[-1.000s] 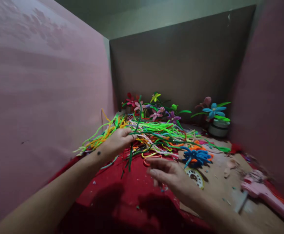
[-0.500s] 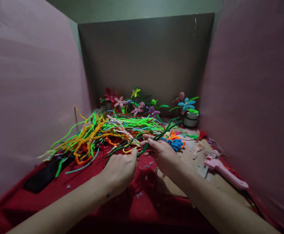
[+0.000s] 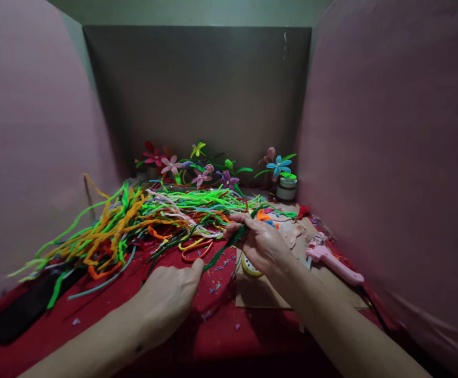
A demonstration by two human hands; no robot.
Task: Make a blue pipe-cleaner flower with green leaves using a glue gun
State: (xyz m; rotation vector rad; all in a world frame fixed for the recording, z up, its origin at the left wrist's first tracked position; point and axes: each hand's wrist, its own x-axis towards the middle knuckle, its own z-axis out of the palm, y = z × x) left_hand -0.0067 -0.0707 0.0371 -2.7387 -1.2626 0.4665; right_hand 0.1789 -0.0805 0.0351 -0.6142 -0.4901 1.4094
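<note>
Right hand (image 3: 261, 242) pinches a dark green pipe cleaner (image 3: 229, 247), which slants down toward the left hand (image 3: 171, 299). Left hand pinches its lower end, just in front of the pipe cleaner pile (image 3: 146, 220). Pink glue gun (image 3: 331, 261) lies right of the pile, on cardboard (image 3: 260, 299).

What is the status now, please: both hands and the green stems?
Right hand shut on dark green pipe cleaners. Left hand at their lower end, grip unclear. Loose pile of pipe cleaners just behind; pink glue gun to the right.
</note>
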